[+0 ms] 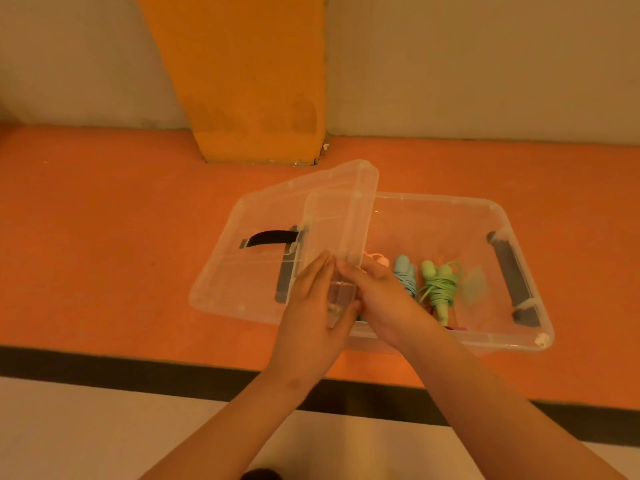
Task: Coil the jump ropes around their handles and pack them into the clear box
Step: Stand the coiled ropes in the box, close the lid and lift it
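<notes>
Looking down, we see a clear box (450,199) sitting on an orange worktop (104,237), with a clear lid (249,282) tilted across its left end and overhanging the worktop beside it. Both hands meet at the lid's near edge. The left hand (311,306) holds a corner of the lid between flat, straight fingers and the thumb. The right hand (381,299) has its fingers curled over the same edge, gripping it just beside the left. We judge that the lid is held at this one edge, raised and slanted, so it can be swung over the opening or lifted aside; we cannot tell which. A black strap (268,239) on top of the lid is untouched. Inside the box, near its front wall, lie the coiled jump ropes: a green rope (440,289) wound tightly round its handles, a blue rope (405,277) next to it, and a pink rope (377,260) half hidden behind the right hand. All three ropes rest on the box floor, just right of and beneath the right hand, and neither hand touches them. A grey latch (512,278) at the far right end of the box hangs unfastened. Packing looks close to finished.
</notes>
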The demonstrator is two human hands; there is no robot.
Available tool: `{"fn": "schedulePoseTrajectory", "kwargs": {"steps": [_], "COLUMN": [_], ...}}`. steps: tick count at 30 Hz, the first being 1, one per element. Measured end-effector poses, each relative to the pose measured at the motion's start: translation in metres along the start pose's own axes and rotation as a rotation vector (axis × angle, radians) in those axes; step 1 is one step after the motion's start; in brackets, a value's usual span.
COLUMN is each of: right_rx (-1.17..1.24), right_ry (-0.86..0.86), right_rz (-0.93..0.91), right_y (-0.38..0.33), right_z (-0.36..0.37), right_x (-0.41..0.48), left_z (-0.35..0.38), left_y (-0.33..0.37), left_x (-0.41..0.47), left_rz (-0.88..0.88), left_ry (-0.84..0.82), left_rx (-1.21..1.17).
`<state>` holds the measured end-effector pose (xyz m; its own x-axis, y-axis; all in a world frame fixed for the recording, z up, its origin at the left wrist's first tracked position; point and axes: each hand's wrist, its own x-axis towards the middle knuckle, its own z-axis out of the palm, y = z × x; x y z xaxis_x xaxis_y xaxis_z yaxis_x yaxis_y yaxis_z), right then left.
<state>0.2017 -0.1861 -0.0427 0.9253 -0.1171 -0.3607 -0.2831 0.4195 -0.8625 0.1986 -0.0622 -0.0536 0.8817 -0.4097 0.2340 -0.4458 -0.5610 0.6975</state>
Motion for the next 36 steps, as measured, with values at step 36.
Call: {"fn": "schedulePoseTrajectory", "kwargs": {"steps": [36], "right_rx": [-1.055], "right_ry": [0.707], "right_rz": [-0.275], "right_y": [-0.040], "right_z": [-0.207], "right_x": [-0.053], "left_z": [-0.001], "left_y": [-0.038], "left_x": [0.051], "left_rz": [-0.365], "left_ry": [0.120], "left_rx": [0.004]}}
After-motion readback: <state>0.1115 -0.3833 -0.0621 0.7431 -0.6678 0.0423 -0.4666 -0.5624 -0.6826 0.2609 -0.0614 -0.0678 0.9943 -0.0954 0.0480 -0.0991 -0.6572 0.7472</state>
